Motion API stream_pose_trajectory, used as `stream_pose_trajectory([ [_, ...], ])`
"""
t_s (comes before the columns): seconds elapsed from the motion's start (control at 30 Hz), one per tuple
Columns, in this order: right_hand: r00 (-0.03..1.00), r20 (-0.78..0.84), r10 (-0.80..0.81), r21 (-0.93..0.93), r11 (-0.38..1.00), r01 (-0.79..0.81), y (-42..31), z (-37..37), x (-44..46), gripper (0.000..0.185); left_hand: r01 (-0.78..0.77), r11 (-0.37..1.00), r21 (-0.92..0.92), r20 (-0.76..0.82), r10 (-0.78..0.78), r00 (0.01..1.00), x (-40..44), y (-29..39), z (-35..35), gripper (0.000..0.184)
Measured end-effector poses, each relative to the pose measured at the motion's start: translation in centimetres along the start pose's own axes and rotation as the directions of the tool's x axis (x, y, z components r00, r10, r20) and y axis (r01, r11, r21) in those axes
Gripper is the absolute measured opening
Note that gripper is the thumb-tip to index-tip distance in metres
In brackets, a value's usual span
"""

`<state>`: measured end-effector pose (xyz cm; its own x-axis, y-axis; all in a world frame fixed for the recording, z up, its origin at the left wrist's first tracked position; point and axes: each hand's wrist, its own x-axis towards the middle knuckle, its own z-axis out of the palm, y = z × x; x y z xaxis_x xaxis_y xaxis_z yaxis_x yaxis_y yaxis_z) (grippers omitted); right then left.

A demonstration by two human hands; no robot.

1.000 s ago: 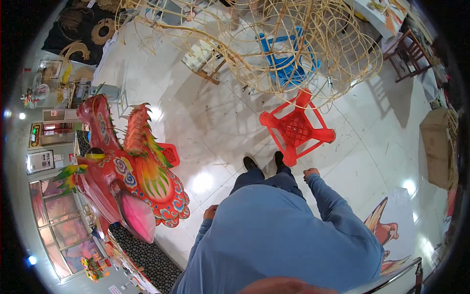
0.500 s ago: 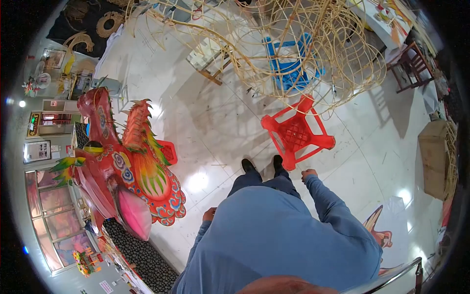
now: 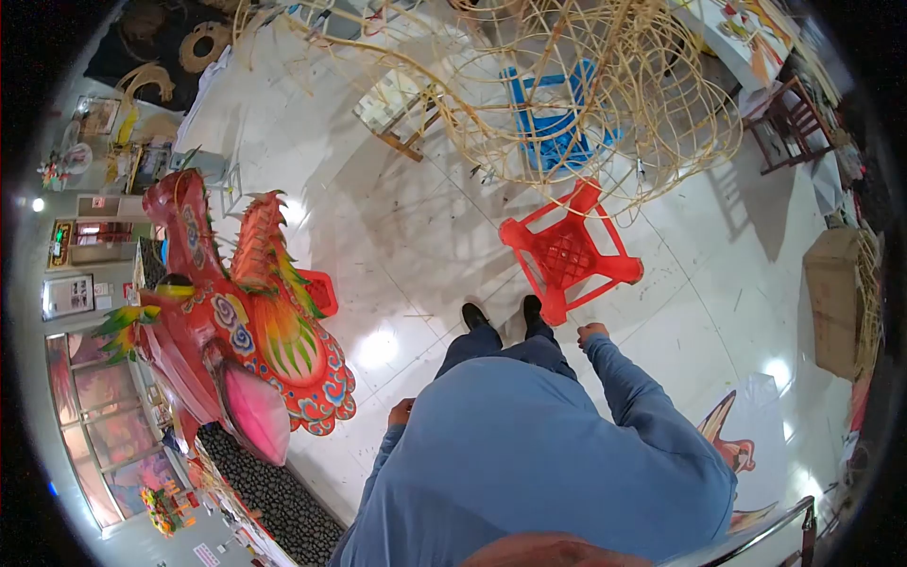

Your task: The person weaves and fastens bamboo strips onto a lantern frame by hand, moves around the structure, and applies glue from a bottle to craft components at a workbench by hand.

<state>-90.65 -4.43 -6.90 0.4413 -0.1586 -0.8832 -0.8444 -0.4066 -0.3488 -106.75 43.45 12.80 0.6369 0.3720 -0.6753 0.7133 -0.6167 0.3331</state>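
My right hand [image 3: 592, 333] hangs beside my body with its fingers curled closed; whether anything is in it I cannot see. Just ahead of it lies a red plastic stool [image 3: 567, 257], apparently upturned, its nearest leg a short gap away from my fingers. My left hand [image 3: 401, 411] is low at my left side, partly covered by my blue shirt, so its grip does not show. The painted red dragon head [image 3: 236, 312] is the nearest big thing to that hand, standing to its left without contact.
A large bamboo-strip frame [image 3: 605, 104] spreads across the far side, above a blue plastic stool [image 3: 553, 123]. Behind it stands a small wooden stool [image 3: 397, 109]. At right are a dark wooden chair [image 3: 792, 128] and a cardboard box [image 3: 836, 302]. A metal rail [image 3: 756, 534] is close behind me.
The whole view has shifted very slightly, with the surroundings a few pixels further left and up. My hands keep nearly the same positions at my sides.
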Motion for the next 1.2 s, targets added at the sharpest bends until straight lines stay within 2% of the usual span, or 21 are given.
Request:
stream_pose_trajectory([
  [0.17,0.998,-0.013,-0.057,-0.085,0.995,0.055,1.5,0.3,1.8,0.022,-0.103,0.985,0.136,0.019,0.101,0.995,2.6,-4.1,1.5,0.033],
  [0.27,0.998,-0.025,-0.062,-0.081,0.995,0.060,1.0,0.0,1.3,0.023,0.008,0.984,0.180,0.026,-0.013,1.000,3.5,-5.3,1.8,0.033],
  [0.4,0.996,-0.025,-0.091,-0.080,0.993,0.088,0.2,0.0,0.9,0.023,-0.070,0.968,0.241,0.056,0.058,0.997,3.8,-5.9,1.7,0.031],
  [0.53,0.997,-0.025,-0.079,-0.070,0.995,0.077,0.2,-0.2,0.4,0.023,-0.104,0.986,0.128,0.023,0.102,0.995,2.8,-3.9,0.9,0.030],
  [0.73,0.995,0.000,-0.096,-0.101,0.990,0.096,0.1,-0.4,0.7,0.023,-0.148,0.982,0.121,0.013,0.147,0.989,1.8,-2.1,0.3,0.029],
  [0.83,0.998,-0.003,-0.062,0.032,0.998,0.062,0.3,-0.4,0.6,0.023,-0.172,0.980,0.102,-0.012,0.174,0.985,1.0,-0.6,0.3,0.028],
  [0.87,0.943,0.009,-0.332,-0.263,0.909,0.323,3.3,-0.5,2.8,0.021,-0.166,0.980,0.110,-0.058,0.173,0.983,0.4,1.1,0.0,0.027],
  [0.9,0.981,0.031,-0.189,-0.059,0.980,0.191,2.2,-0.6,1.8,0.019,-0.142,0.981,0.134,-0.046,0.149,0.988,-0.4,2.6,-0.1,0.029],
  [0.93,0.998,0.052,-0.043,0.140,0.990,0.035,1.2,-0.7,0.8,0.017,-0.149,0.980,0.133,-0.090,0.162,0.983,-0.4,1.6,0.7,0.033],
  [0.97,0.993,0.113,-0.012,0.143,0.990,-0.004,1.1,-0.6,1.4,0.018,-0.094,0.986,0.134,-0.033,0.099,0.995,-0.5,2.2,0.7,0.035],
  [1.0,0.986,0.161,0.033,0.143,0.988,-0.056,1.2,-0.8,2.6,0.020,-0.060,0.985,0.160,-0.058,0.070,0.996,-1.0,3.3,0.5,0.035],
  [1.03,0.978,0.209,0.006,0.041,0.999,-0.014,0.7,-0.1,2.8,0.020,-0.077,0.984,0.160,-0.129,0.098,0.987,-0.3,2.2,1.3,0.032],
  [1.07,0.953,0.215,-0.216,-0.184,0.949,0.257,1.0,-0.3,3.0,0.019,-0.058,0.991,0.124,-0.183,0.080,0.980,-0.4,1.8,1.9,0.030],
  [1.1,0.870,0.261,-0.418,-0.370,0.789,0.491,1.7,-1.2,3.1,0.018,-0.055,0.998,0.036,-0.207,0.061,0.977,-0.7,2.2,2.0,0.029],
  [1.13,0.742,0.336,-0.580,-0.507,0.552,0.662,2.3,-2.7,3.5,0.018,-0.071,0.997,-0.042,-0.219,0.060,0.974,-1.1,3.0,1.9,0.029],
  [1.17,0.577,0.435,-0.691,-0.586,0.269,0.764,2.5,-3.8,3.9,0.017,-0.056,0.995,-0.079,-0.221,0.038,0.975,-1.5,3.4,2.2,0.029],
  [1.2,0.389,0.544,-0.743,-0.612,-0.034,0.790,2.3,-4.7,4.0,0.016,-0.037,0.995,-0.097,-0.202,0.017,0.979,-1.7,3.7,2.2,0.029],
])
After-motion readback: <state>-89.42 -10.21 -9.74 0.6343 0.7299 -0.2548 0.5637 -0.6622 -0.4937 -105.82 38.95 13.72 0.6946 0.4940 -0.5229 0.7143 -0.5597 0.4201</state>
